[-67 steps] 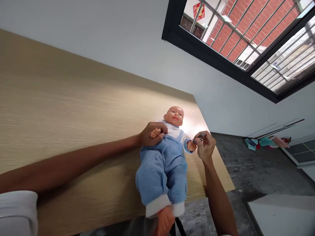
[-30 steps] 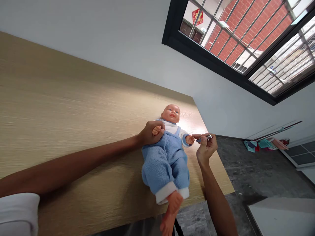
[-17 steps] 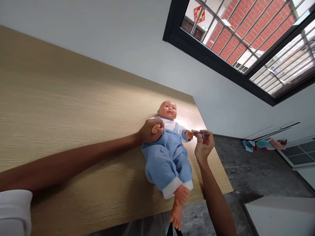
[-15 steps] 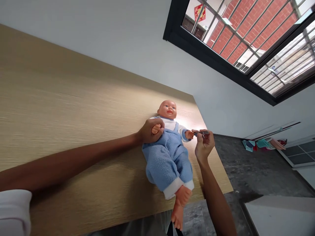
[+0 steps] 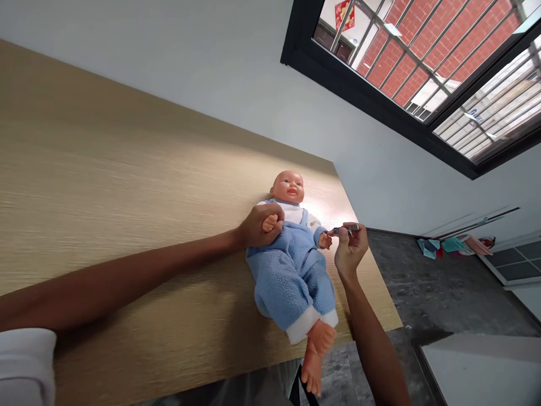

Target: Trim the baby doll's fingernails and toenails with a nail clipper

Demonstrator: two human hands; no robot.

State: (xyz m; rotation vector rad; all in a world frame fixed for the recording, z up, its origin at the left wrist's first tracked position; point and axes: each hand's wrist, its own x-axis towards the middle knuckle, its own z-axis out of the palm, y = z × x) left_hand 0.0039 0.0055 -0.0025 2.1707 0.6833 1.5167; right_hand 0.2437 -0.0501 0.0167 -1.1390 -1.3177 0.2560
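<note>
A baby doll (image 5: 289,262) in a white top and blue overalls lies on its back on the wooden table (image 5: 147,169), its feet past the front edge. My left hand (image 5: 258,225) is closed round one of the doll's arms, and the small doll hand (image 5: 270,223) pokes out of my fist. Pinched in my right hand (image 5: 351,248) is a small silver nail clipper (image 5: 347,228). Its tip is at the doll's other hand (image 5: 324,241); whether it touches a finger I cannot tell.
Beyond the table's far edge rises a pale wall (image 5: 236,62) with a dark-framed barred window (image 5: 376,93). Grey floor (image 5: 416,276) shows past the table's right end. Colourful cloths (image 5: 454,245) hang on a rack at the right.
The doll's legs and feet have shifted slightly to the right. Its free hand now droops a little lower beside the clipper's tip. Both my hands keep their grip.
</note>
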